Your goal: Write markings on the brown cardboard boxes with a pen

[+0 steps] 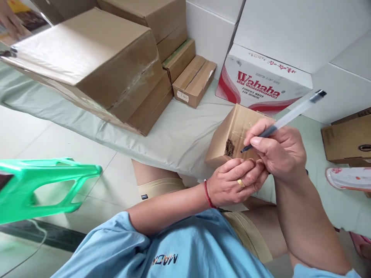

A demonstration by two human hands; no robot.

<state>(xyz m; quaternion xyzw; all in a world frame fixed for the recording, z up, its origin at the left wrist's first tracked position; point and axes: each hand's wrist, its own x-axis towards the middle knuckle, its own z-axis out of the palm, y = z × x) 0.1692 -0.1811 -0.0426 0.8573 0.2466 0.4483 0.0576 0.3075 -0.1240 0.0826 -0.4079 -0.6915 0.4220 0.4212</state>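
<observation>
A brown cardboard box [223, 135] with a rough, dark torn hole [230, 148] near its corner stands on the covered surface in front of me. My right hand [279, 148] grips a pen [290, 116] with a clear barrel and dark end. The pen slants down to the left, its tip close to the box face beside the hole; contact cannot be told. Against the near side of the box rests my left hand [237, 180], a gold ring on one finger, fingers curled and pressed together. What lies under those fingers is hidden.
Large cardboard boxes [95, 50] and a small labelled carton [194, 81] stand at the back left. Behind my box is a Wahaba-lettered water carton [261, 83]. Another box [348, 139] is at right, a green stool [58, 185] at left. Another person's hand [11, 21] shows at top left.
</observation>
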